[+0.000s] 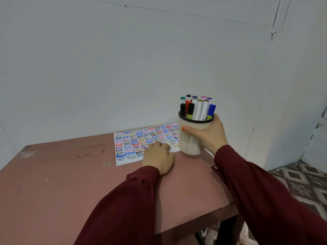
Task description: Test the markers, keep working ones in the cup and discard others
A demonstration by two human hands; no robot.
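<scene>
Pale grey walls (123, 68) meet in a corner behind a reddish-brown table (53, 183), seen from the head camera looking down. Patterned floor tiles (300, 183) show at lower right.

Both arms reach forward in dark red sleeves (265, 191). The left hand (159, 157) lies palm down, wrist on the table, with its fingers (160, 145) curled under into a loose fist. The knuckles rest on the near right corner of a sheet of paper (134, 138), and nothing shows inside the curl.

The right hand (211, 137) comes in from the right and wraps round a cup (190, 140). Its thumb, with an orange-painted nail, lies across the cup's front, while the other fingers are hidden behind it.

The cup is whitish and ribbed, with a dark rim and a pale knitted band near its base. It stands upright just to the right of the left hand's knuckles, at the paper's right edge. Whether its base touches the table cannot be told.

Markers (199, 107) stand packed in the cup above the gripping thumb, their caps black, red, green, blue, pink, purple and brown.

Beyond the left knuckles, the paper lies flat and is filled with rows of the word "test" in many colours.
</scene>
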